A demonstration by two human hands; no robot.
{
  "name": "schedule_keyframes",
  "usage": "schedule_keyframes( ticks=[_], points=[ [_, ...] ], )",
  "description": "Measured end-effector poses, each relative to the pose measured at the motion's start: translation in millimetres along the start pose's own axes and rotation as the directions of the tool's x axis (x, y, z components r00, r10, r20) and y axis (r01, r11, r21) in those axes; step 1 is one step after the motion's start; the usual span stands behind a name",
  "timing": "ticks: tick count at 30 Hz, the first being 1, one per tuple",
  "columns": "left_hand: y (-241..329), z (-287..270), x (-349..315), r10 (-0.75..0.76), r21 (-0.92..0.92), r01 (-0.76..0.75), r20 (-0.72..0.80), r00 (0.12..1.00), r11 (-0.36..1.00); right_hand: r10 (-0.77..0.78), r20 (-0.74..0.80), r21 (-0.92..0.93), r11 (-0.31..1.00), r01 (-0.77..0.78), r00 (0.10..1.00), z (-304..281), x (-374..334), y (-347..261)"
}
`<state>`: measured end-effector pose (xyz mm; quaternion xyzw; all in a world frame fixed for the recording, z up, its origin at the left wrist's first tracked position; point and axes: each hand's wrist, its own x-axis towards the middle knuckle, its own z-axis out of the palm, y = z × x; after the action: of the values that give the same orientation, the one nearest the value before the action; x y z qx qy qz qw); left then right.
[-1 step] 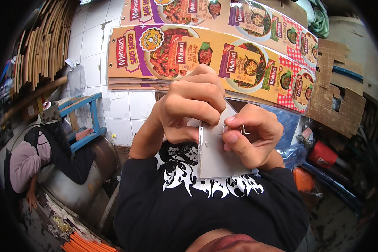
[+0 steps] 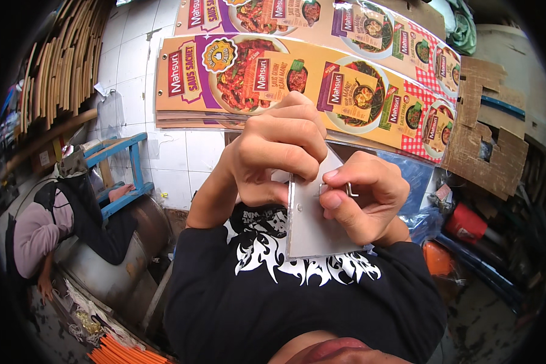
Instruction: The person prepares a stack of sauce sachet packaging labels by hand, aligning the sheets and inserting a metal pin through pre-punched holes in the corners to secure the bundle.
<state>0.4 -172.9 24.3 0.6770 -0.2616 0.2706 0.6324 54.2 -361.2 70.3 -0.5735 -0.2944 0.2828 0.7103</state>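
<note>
Close to my chest, my left hand (image 2: 279, 151) is closed around the upper edge of a flat grey panel (image 2: 324, 233), which hangs tilted with a thin clear edging. A small round eyelet or rivet (image 2: 299, 207) shows near that panel's left edge. Between thumb and index finger, my right hand (image 2: 373, 197) pinches a thin bent metal wire hook (image 2: 351, 190) in front of the panel. One bent end sticks out beside the fingers; the other is near the panel's face, and I cannot tell whether it touches.
Beyond my hands lies a stack of glossy printed food banners (image 2: 194, 112) with eyelets at the corners. Cut cardboard (image 2: 488, 145) is on the right. To the left are a blue frame (image 2: 136, 164), a metal drum (image 2: 112, 282) and another person (image 2: 42, 230). Orange sticks (image 2: 127, 353) lie lower left.
The wire hook in my right fingers has tilted slightly, its free end a little lower. Both hands and the panel stay almost in place.
</note>
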Motion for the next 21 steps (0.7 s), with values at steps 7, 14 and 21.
schedule_keyframes(
  ticks=[7, 14, 21],
  points=[
    [-3, -1, 0, 0.017, -0.015, -0.017, 0.007, 1.000, 1.000, -0.096, 0.141, -0.195, 0.973, 0.123, 0.985, 0, 9, -8],
    [-6, -1, 5, 0.026, -0.015, -0.026, 0.023, 0.999, 1.000, -0.086, 0.121, -0.175, 0.979, 0.106, 0.989, -1, 12, -9],
    [-7, -1, 6, 0.042, -0.023, -0.041, 0.039, 0.998, 0.999, -0.070, 0.137, -0.155, 0.984, 0.092, 0.988, -2, 13, -9]
  ],
)
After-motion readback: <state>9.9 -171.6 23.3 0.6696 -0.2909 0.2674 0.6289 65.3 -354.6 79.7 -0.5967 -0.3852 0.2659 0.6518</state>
